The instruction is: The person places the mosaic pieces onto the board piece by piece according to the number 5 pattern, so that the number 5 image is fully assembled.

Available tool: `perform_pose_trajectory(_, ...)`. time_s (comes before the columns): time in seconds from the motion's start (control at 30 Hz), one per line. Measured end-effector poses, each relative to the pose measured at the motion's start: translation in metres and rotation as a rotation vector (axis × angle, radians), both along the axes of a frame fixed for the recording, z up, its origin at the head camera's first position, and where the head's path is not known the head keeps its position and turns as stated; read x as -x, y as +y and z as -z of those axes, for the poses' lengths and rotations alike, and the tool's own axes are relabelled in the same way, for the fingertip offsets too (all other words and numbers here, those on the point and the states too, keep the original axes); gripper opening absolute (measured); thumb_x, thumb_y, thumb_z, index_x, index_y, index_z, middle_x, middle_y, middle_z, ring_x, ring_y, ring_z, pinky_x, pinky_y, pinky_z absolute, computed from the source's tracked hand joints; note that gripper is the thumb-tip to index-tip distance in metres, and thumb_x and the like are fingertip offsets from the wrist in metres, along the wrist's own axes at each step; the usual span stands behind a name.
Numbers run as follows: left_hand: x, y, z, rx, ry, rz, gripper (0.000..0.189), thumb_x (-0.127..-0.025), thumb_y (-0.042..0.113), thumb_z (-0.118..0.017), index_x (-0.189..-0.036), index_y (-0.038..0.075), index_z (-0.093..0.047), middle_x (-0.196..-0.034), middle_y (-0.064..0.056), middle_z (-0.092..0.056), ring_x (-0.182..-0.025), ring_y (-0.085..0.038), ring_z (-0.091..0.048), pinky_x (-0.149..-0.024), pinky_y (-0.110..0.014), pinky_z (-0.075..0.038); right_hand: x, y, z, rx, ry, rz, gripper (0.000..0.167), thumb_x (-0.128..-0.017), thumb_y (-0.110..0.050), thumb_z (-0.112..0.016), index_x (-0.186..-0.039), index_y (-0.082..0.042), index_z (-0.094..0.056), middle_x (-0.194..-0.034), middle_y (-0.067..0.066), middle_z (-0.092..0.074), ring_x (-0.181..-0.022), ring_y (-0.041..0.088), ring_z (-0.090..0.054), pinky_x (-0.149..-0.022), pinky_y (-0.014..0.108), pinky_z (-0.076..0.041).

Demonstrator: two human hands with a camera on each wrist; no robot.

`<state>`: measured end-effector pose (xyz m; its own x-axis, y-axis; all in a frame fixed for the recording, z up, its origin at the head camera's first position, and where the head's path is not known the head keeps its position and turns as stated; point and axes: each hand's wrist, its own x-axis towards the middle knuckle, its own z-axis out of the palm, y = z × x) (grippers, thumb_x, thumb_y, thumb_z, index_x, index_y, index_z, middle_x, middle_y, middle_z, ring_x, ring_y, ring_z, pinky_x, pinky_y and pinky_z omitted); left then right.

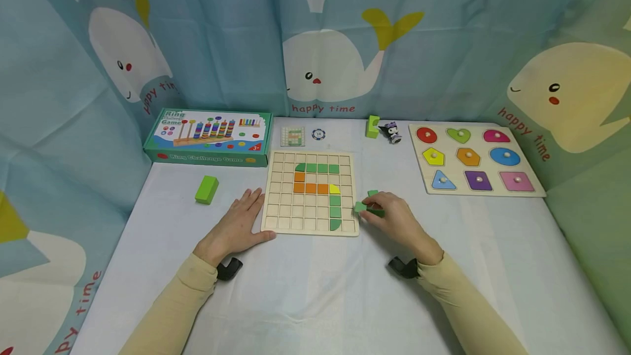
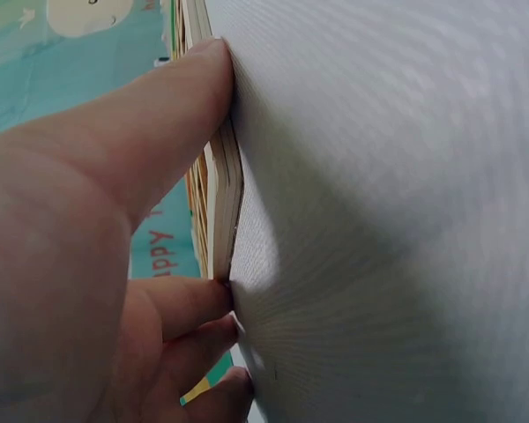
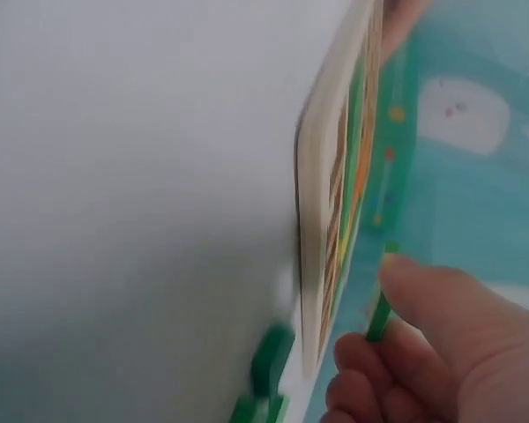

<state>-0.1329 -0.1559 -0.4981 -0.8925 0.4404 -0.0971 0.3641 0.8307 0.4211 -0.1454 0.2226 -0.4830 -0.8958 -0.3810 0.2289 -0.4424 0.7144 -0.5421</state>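
Observation:
A wooden grid board (image 1: 304,218) lies on the table with green, orange and yellow tiles set in some of its squares. My left hand (image 1: 239,223) rests at the board's lower left corner, its thumb and fingers extended and touching the edge; the left wrist view shows the thumb (image 2: 194,84) against the rim. Just off the board's right edge, my right hand (image 1: 396,221) pinches a small green tile (image 1: 360,207) between thumb and fingers. Other green tiles (image 1: 373,193) lie on the table beside that hand, partly hidden by it in the head view.
A ring game box (image 1: 212,156) and a green block (image 1: 206,189) lie to the left. Behind the board are a pattern card (image 1: 293,136), a round chip (image 1: 318,134), another green block (image 1: 372,126) and a small figurine (image 1: 391,132). A shape puzzle (image 1: 455,171) lies at right.

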Motion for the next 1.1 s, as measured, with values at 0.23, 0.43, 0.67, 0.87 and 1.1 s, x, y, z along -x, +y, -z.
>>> perform_pose_trajectory(0.23, 0.0, 0.0, 0.0, 0.0, -0.008, -0.006, 0.099, -0.085, 0.05, -0.072, -0.151, -0.006, -0.025, -0.158, -0.021, -0.018, -0.146, -0.036, -0.01, -0.114, -0.055, -0.015, 0.001, -0.024, 0.0, -0.002, 0.023, -0.055, 0.025, -0.081, -0.017, -0.082, -0.099, -0.003, -0.071, -0.09, 0.003, -0.065, -0.082, 0.02, -0.058, -0.069, 0.035, -0.049)
perform_pose_trajectory(0.43, -0.001, 0.0, 0.0, 0.008, -0.015, -0.012, 0.099, -0.085, 0.05, -0.071, -0.152, -0.005, -0.024, -0.159, -0.02, -0.017, -0.146, -0.036, -0.01, -0.114, -0.054, -0.014, 0.0, -0.039, 0.002, -0.028, 0.018, -0.115, 0.024, -0.082, -0.016, -0.081, -0.099, -0.002, -0.07, -0.092, 0.003, -0.066, -0.081, 0.016, -0.055, -0.069, 0.033, -0.049)
perform_pose_trajectory(0.67, -0.001, 0.0, -0.001, -0.012, -0.002, -0.004, 0.098, -0.085, 0.048, -0.073, -0.151, -0.006, -0.025, -0.158, -0.021, -0.018, -0.145, -0.037, -0.011, -0.114, -0.055, -0.015, -0.002, -0.058, 0.004, -0.063, 0.035, -0.155, 0.023, -0.081, -0.018, -0.082, -0.096, -0.005, -0.071, -0.092, 0.001, -0.065, -0.085, 0.018, -0.056, -0.072, 0.034, -0.05)
perform_pose_trajectory(0.87, -0.001, 0.0, -0.001, -0.008, -0.01, -0.008, 0.098, -0.085, 0.048, -0.072, -0.151, -0.006, -0.024, -0.158, -0.021, -0.018, -0.145, -0.037, -0.011, -0.114, -0.054, -0.015, -0.003, -0.069, 0.005, -0.139, 0.029, -0.181, 0.022, -0.081, -0.022, -0.081, -0.094, -0.007, -0.072, -0.094, 0.001, -0.062, -0.087, 0.018, -0.053, -0.073, 0.032, -0.048)
perform_pose_trajectory(1.1, -0.001, 0.0, -0.002, -0.01, -0.01, -0.006, 0.098, -0.085, 0.049, -0.072, -0.151, -0.006, -0.024, -0.159, -0.02, -0.017, -0.146, -0.037, -0.01, -0.114, -0.054, -0.015, -0.004, -0.071, 0.006, -0.142, 0.03, -0.205, 0.022, -0.08, -0.021, -0.082, -0.094, -0.007, -0.072, -0.096, 0.002, -0.06, -0.092, 0.02, -0.053, -0.08, 0.034, -0.047)
